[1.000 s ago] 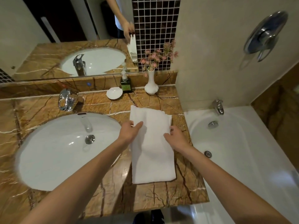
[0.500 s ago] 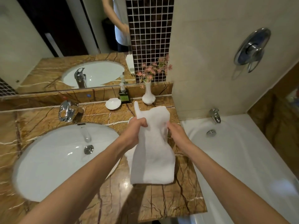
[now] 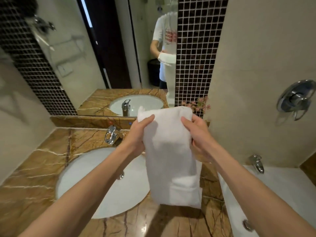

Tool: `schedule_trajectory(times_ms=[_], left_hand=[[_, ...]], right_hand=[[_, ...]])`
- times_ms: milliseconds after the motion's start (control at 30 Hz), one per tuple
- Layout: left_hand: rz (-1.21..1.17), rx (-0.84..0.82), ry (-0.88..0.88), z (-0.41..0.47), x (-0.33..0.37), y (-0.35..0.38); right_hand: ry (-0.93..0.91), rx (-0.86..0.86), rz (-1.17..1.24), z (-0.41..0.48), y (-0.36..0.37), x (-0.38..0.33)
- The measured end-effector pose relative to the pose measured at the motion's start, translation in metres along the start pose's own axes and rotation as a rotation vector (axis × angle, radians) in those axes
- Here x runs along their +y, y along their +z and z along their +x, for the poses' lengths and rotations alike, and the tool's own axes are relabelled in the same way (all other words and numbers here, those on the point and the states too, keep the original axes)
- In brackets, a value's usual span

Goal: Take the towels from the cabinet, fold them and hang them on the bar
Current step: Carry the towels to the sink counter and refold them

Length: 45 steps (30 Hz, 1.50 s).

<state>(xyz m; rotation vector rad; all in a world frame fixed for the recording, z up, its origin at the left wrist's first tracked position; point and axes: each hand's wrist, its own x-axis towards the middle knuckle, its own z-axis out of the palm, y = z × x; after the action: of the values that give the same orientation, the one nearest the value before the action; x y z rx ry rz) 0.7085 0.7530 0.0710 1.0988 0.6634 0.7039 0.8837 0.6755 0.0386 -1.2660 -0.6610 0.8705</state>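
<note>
The person is holding the folded white towel (image 3: pixel 171 159) up in the air over the marble counter (image 3: pixel 34 177), between the sink (image 3: pixel 102 185) and the bathtub (image 3: pixel 282 194). The left hand (image 3: pixel 136 134) is clamping the towel's left edge near the top, thumb lying across the front. The right hand (image 3: pixel 200 134) is gripping the right edge the same way, fingers wrapped behind.

The main risk, as I see it, is the fold coming undone. Only the upper part is being pinched, and the layers at the bottom are hanging loose and showing as separate flaps, so a quick swing toward the bar could let them slide apart or open out. The dangling end is also hanging close to the sink rim and the tap (image 3: pixel 112 136), so it could brush against something wet or snag there. The pink flowers (image 3: pixel 200 104) are sitting just behind the top edge and could get knocked if the towel is pushed forward.

The towel is hanging as a long narrow strip, its long axis running nearly straight up and down. The rounded, folded end is pointing up toward the mirror, and the open layered end is pointing down at the counter.
</note>
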Motion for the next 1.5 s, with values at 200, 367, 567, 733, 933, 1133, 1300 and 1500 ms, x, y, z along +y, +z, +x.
schedule_trajectory(times_ms=[200, 367, 567, 733, 933, 1133, 1300, 1500], left_hand=[[0.031, 0.196, 0.181, -0.016, 0.057, -0.022], [-0.025, 0.201, 0.286, -0.045, 0.103, -0.044], [-0.056, 0.189, 0.397, -0.088, 0.162, -0.069], [-0.038, 0.091, 0.512, -0.124, 0.210, -0.087], [-0.042, 0.119, 0.559, -0.156, 0.243, -0.107], [-0.047, 0.167, 0.549, -0.195, 0.264, -0.123], [-0.037, 0.220, 0.614, -0.219, 0.274, -0.138], [-0.048, 0.235, 0.640, -0.236, 0.275, -0.153]], right_hand=[[-0.133, -0.110, -0.166, 0.005, 0.067, -0.060], [-0.149, -0.135, -0.203, 0.002, 0.130, -0.101], [-0.267, -0.209, -0.165, -0.010, 0.192, -0.152], [-0.355, -0.302, -0.168, -0.025, 0.234, -0.182], [-0.357, -0.386, -0.144, -0.047, 0.273, -0.196], [-0.369, -0.458, -0.066, -0.071, 0.308, -0.209], [-0.341, -0.518, -0.042, -0.090, 0.331, -0.210], [-0.289, -0.539, -0.022, -0.104, 0.345, -0.202]])
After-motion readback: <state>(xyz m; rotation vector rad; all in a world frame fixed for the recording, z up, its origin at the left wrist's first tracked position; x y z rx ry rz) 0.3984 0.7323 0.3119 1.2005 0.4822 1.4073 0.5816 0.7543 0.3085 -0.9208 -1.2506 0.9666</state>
